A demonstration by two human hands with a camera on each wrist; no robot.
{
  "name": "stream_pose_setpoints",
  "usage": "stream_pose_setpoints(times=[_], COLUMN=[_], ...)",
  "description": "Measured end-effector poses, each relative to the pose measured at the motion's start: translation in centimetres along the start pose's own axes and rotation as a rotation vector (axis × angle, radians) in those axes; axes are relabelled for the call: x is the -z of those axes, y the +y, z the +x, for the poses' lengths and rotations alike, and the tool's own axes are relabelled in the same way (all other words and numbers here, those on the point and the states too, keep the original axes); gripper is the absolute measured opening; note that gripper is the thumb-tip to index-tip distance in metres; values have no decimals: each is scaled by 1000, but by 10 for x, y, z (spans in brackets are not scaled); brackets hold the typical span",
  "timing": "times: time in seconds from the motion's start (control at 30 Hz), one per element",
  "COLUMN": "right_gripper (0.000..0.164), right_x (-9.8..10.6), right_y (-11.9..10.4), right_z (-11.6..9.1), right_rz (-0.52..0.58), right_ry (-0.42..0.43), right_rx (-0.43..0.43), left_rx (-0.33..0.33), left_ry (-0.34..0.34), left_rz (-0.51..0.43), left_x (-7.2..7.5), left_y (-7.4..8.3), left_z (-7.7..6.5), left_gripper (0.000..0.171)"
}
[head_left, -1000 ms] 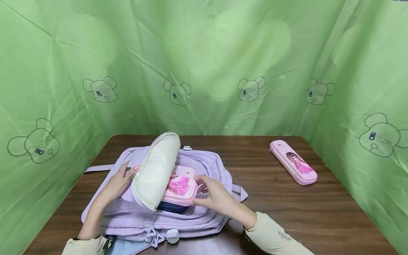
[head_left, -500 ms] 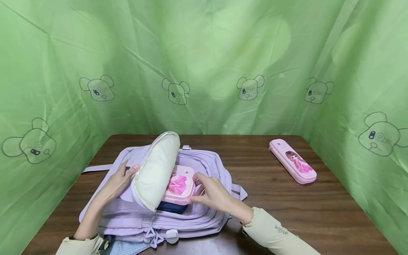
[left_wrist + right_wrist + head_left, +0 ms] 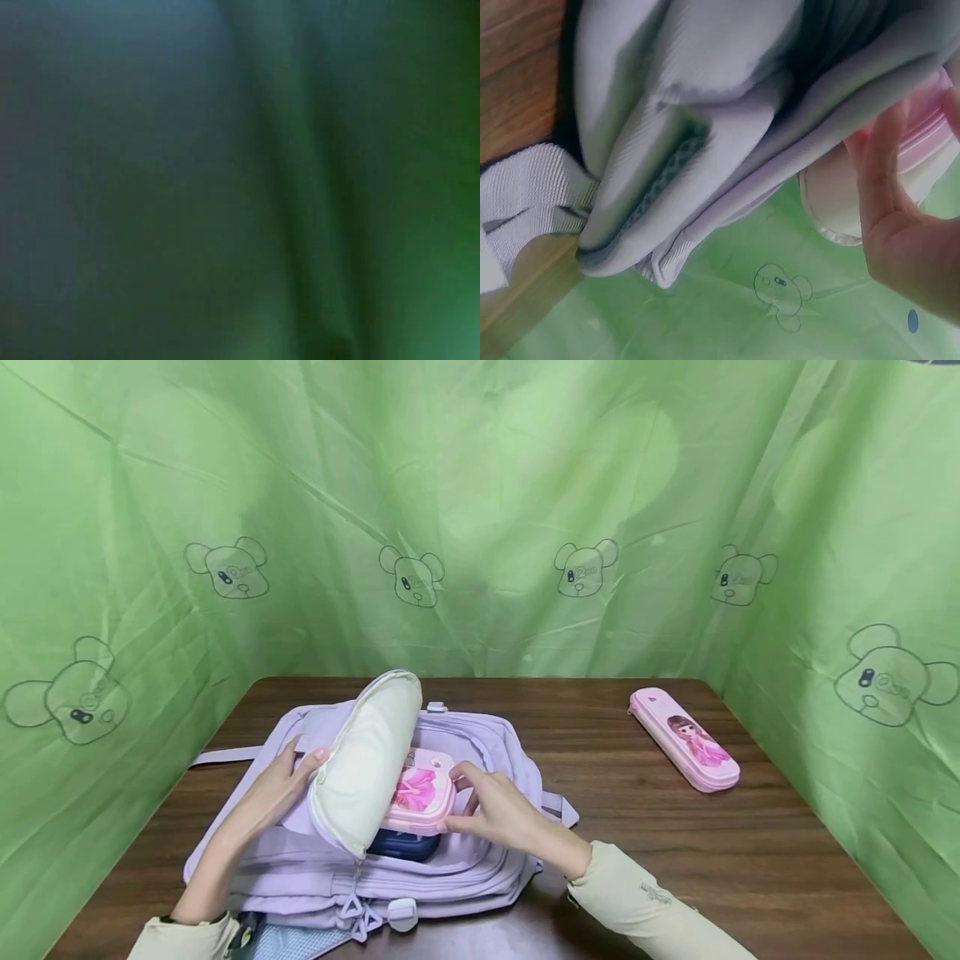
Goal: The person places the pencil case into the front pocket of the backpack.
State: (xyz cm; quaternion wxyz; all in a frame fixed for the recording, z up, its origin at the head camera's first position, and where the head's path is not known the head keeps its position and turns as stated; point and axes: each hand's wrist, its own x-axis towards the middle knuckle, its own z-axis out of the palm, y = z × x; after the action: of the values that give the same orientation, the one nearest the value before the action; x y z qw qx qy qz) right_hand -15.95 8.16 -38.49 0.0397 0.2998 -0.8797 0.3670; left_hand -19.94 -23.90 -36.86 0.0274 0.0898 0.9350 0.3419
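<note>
A lilac backpack [image 3: 288,881] lies on the table, its front pocket unzipped. My left hand [image 3: 273,789] holds the pocket's cream-lined flap [image 3: 371,764] folded up, thumb at its edge; the other fingers are partly hidden behind it. With thumb and fingers, my right hand [image 3: 502,810] grips the right end of a pink pencil case [image 3: 420,797] printed with a pink dress. The case's left part is hidden under the flap. Beneath it, a dark blue case [image 3: 405,845] shows inside the pocket. The right wrist view catches the pink case [image 3: 922,127] between the fingers; the left wrist view is too blurred to read.
Another pink pencil case [image 3: 686,739], with a doll picture, lies at the right on the brown table [image 3: 660,860]. Green curtains [image 3: 480,527] enclose the back and sides. Zipper pulls [image 3: 360,917] and a white buckle [image 3: 402,914] hang at the backpack's near edge.
The pink pencil case has slid slightly left and away with my right hand, baring more of the dark blue case. My left hand keeps its hold on the flap.
</note>
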Motion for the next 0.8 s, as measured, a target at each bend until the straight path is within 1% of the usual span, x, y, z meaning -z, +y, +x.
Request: stream_pose_setpoints(times=[0.13,0.27,0.37,0.5,0.63,0.8], right_gripper=[48,50,53,52,55,61], right_x=[9,27,47,77,109,144], right_y=[2,8,19,39,63,100], right_z=[-2,-7,-13,-25,-43,-69], right_rz=[-14,-49,-82,-123,-188,-275], right_ry=[-41,-50,-7,72,145,202], right_rx=[10,22,2,-63,-143,-255], left_rx=[-10,-18,-26,-33,-30,-28], left_ry=[6,18,29,38,35,32], left_rz=[27,45,49,52,58,65], left_x=[-1,-2,-2,-3,-3,-4], left_y=[0,-1,-2,-2,-3,-3], left_z=[0,-1,-2,-2,-1,-1], left_gripper=[80,79,78,77,77,77])
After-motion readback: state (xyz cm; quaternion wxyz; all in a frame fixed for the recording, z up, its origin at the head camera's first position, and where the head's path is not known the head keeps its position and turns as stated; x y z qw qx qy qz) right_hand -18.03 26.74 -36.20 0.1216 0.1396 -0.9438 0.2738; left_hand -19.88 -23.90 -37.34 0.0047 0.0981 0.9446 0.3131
